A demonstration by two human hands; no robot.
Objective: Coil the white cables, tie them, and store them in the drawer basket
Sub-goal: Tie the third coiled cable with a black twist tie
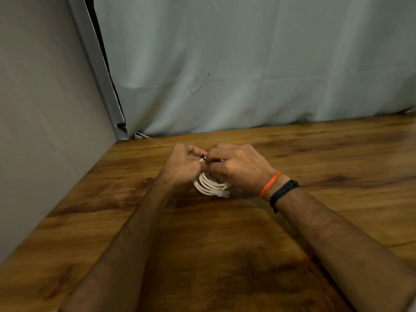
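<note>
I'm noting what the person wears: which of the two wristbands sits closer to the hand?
The orange wristband, on the right wrist; the black wristband sits just behind it, further up the forearm.

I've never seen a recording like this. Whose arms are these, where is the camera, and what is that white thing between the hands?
There is no machine here: these are a person's two bare arms. The single picture comes from a camera worn on the person's head, looking forward and down, so the arms reach in from the bottom edge. The left hand and right hand meet over a wooden table. Between them they hold a coiled white cable; its loops hang below the fingers, with a plug end showing. At the top both hands pinch something small and dark, probably a tie. The right wrist wears an orange band and a dark band. Grey cloth hangs behind.
</note>
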